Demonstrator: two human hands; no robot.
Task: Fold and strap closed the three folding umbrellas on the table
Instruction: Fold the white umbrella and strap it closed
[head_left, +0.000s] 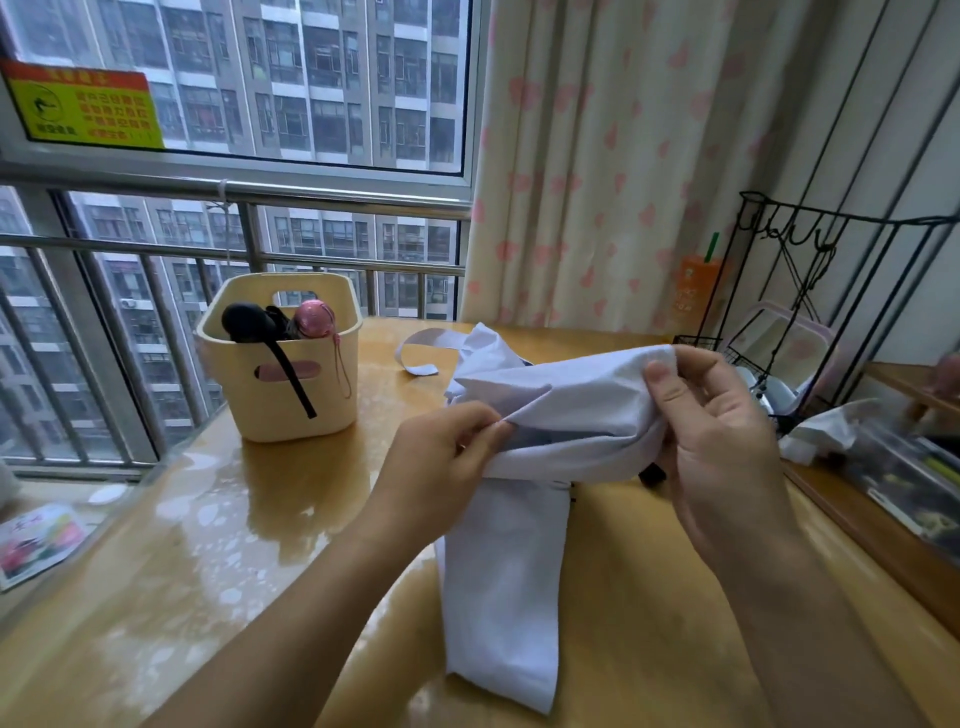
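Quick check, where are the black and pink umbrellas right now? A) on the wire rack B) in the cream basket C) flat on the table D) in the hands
B: the black umbrella and pink umbrella stick up out of the basket, while the left hand and right hand grip only the white umbrella.

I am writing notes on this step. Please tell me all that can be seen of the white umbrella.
The white umbrella is thin, creased cloth with a dark underside, loose and not yet rolled. The left hand pinches a fold; the right hand grips its end. One panel hangs down over the table; its strap lies unfastened behind.
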